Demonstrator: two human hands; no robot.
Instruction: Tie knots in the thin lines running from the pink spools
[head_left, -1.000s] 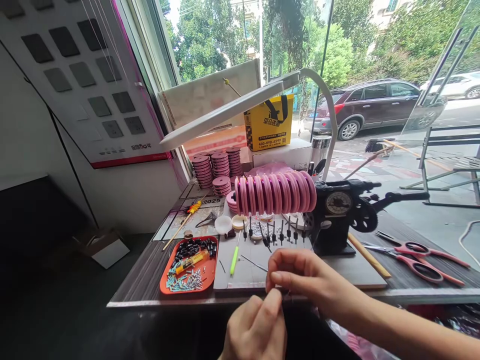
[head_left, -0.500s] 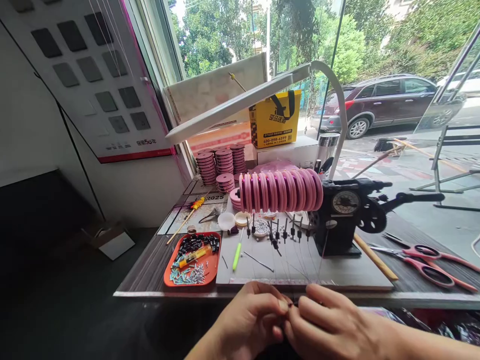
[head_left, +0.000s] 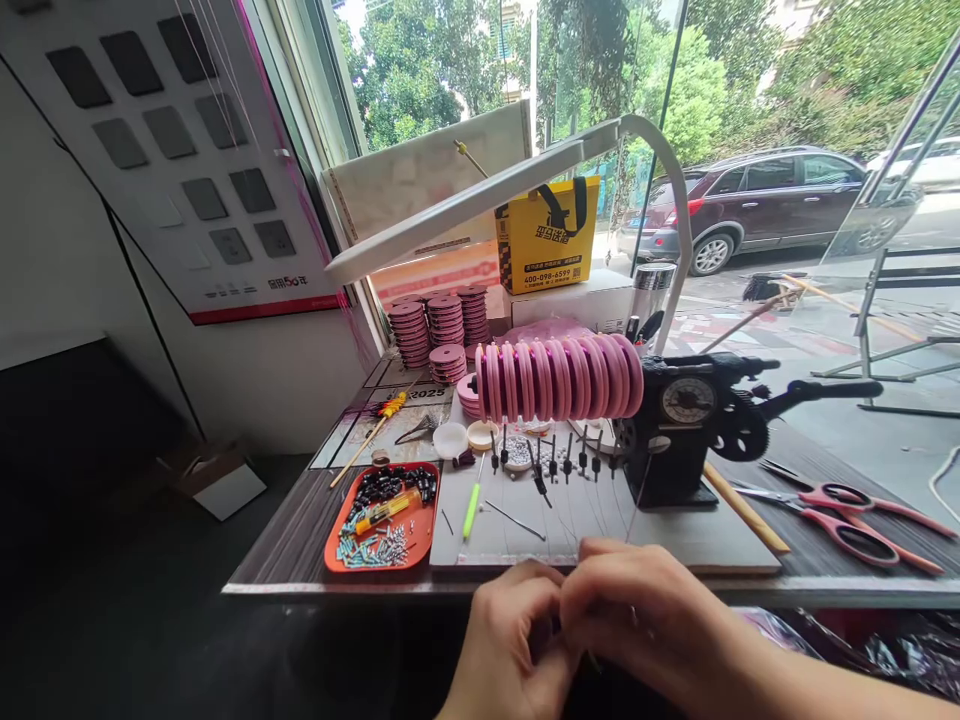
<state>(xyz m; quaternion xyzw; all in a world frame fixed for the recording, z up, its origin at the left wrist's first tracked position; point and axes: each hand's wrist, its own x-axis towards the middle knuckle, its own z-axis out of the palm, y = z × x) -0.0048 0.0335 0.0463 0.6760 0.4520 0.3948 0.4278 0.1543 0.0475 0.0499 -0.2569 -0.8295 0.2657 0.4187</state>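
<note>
My left hand (head_left: 510, 635) is at the front edge of the table, its thumb and fingers curled together. Against it, my right hand (head_left: 637, 605) bends over with its fingers closed. Whatever the fingers pinch is hidden behind them. Thin threads run down toward my hands from a row of pink spools (head_left: 559, 378) on a black hand-cranked winder (head_left: 667, 465). Several small black pieces on thin stems (head_left: 553, 462) hang on the threads below the spools. Under them lies a light grey board (head_left: 495, 548).
Left stands an orange tray (head_left: 430, 525) with black and silvery small parts and a yellow tube. A green-handled hook tool (head_left: 472, 510) lies on the board. Red-handled scissors (head_left: 855, 540) are at right. Stacked pink spools (head_left: 446, 325) stand behind; a white lamp arm (head_left: 465, 205) crosses above.
My right hand has moved up and left, rolling over so its back covers more of the fingertips. The left hand has turned slightly. The dark bit seen between the fingertips is now hidden.
</note>
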